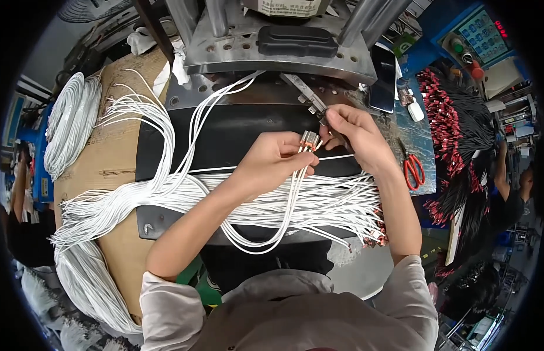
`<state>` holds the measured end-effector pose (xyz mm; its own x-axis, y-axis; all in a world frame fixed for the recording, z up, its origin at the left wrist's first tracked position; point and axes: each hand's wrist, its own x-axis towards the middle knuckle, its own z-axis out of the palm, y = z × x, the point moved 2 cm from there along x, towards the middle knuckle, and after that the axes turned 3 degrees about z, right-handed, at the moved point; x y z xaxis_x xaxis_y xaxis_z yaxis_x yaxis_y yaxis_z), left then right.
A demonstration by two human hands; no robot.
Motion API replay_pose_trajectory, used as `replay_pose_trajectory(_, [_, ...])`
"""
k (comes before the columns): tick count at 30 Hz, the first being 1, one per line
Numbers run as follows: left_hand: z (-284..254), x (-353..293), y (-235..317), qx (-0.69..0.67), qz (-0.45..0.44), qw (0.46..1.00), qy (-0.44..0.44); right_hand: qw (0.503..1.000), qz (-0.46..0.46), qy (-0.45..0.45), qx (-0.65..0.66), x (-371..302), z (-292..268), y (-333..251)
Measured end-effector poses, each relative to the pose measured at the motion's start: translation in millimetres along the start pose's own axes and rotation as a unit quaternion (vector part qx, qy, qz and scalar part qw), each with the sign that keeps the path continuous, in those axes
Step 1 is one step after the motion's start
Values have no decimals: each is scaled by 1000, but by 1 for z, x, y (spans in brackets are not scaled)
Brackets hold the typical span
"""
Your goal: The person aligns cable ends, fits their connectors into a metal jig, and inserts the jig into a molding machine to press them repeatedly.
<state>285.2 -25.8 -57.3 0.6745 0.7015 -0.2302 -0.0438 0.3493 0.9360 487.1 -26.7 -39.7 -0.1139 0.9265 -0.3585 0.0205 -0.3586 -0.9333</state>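
My left hand (276, 158) is closed around a few white cables (292, 193), just below a small block of metal terminals (309, 139) at their ends. Those cables hang down from the fingers in a loop and curve back to the left. To the right, my right hand (357, 133) pinches a slim dark metal bar (312, 99) with small blocks along its side. The bar slants from the press base down between thumb and fingers, its lower end partly covered. Beneath both hands a thick bundle of white cables (319, 202) lies across the black work surface (225, 131).
A heavy metal press (278, 61) rises at the back. Coiled white cable (73, 126) sits at left on brown board. Red-handled scissors (413, 169), a phone (382, 82) and black cables with red ends (453, 128) lie at right. A control panel (477, 38) stands beyond; other people work at both sides.
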Motion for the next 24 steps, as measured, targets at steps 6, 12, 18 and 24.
replay_pose_trajectory(6, [8,0,0,13,-1,1000,17,998,6,-6,55,-3,7,8])
replay_pose_trajectory(12, [6,1,-4,-17,1,999,34,997,-41,-64,-9,-1,8,13])
replay_pose_trajectory(18, [5,0,1,-19,-20,999,22,996,-46,-68,-46,-4,16,13])
replay_pose_trajectory(24, [-2,0,-3,-11,-22,998,54,998,9,-29,-61,-11,14,3])
